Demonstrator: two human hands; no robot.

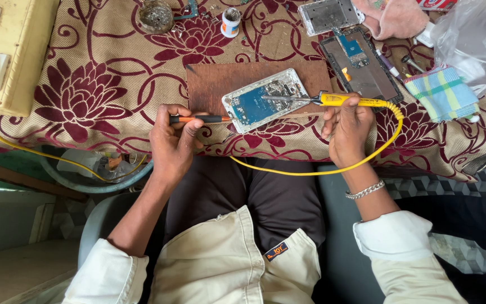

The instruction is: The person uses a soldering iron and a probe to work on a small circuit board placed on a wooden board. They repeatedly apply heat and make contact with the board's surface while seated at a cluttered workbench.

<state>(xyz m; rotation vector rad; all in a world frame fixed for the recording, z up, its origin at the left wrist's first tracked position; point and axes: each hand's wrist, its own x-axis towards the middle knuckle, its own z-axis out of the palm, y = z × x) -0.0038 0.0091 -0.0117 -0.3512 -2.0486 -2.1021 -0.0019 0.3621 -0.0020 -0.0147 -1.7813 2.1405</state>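
Observation:
An opened phone [265,99] with a blue circuit board lies on a brown wooden board [209,84] on the table. My left hand [174,141] grips a thin tool with an orange and black handle [201,119], its tip touching the phone's left edge. My right hand [348,126] holds a yellow soldering iron [344,100], its metal tip resting over the circuit board near the phone's middle. The iron's yellow cord [333,169] loops down across my lap.
A floral maroon cloth [97,84] covers the table. A second opened phone [361,65] and a metal phone frame [328,14] lie at the back right. There is also a checked cloth [442,93], a plastic bag [476,34], a small jar [231,21], a round tin [156,16] and a yellow socket box [7,50] at the left.

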